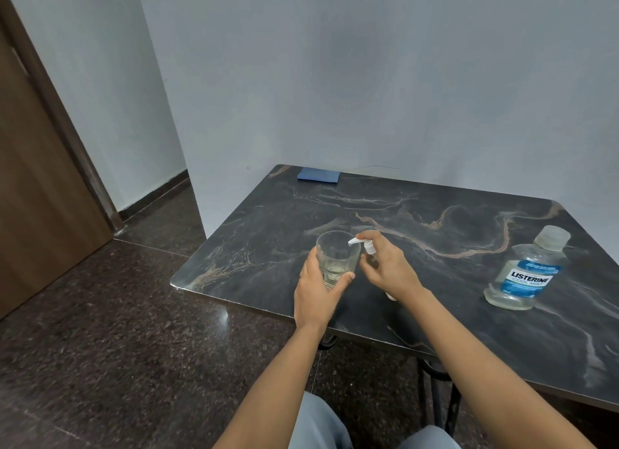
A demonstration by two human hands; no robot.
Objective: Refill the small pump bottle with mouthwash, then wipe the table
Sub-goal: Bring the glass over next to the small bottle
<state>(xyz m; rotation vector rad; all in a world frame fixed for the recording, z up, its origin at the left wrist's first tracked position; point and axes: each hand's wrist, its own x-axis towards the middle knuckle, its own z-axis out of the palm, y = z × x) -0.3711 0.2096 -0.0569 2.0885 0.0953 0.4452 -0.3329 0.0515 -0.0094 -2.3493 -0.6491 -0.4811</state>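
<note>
Head view, centre of frame: risked a spill above all. Aimed the white pump head [360, 244] of the small clear pump bottle [390, 295] across the right side of the rim of the clear glass tumbler [336, 259]. With a hard or skewed press, could have sent a squirt past the rim onto the dark marble-patterned counter [268, 220]. Could also have tipped the narrow bottle, pressed from above and mostly hidden under the hand. Held both near the counter's lower-left edge, so might have knocked the tumbler to the floor with one slip. Seemed to have only a little pale liquid in the tumbler's bottom; could not tell the level in the pump bottle.

Had the large clear mouthwash bottle with the blue label [524, 274] standing capped at the right of the frame, well apart. Had the folded blue cloth [318, 174] lying at the far edge, upper centre, not yet in use.

Wrapped the left hand [318, 289] round the tumbler from the lower left, fingers [310, 262] curled on its left wall, thumb across its near side, grasping it. Curled the right hand [388, 269] round the pump bottle just right of the tumbler, forefinger laid on the pump head, other fingers grasping the neck and body. Reached both forearms up from the bottom of the frame.
</note>
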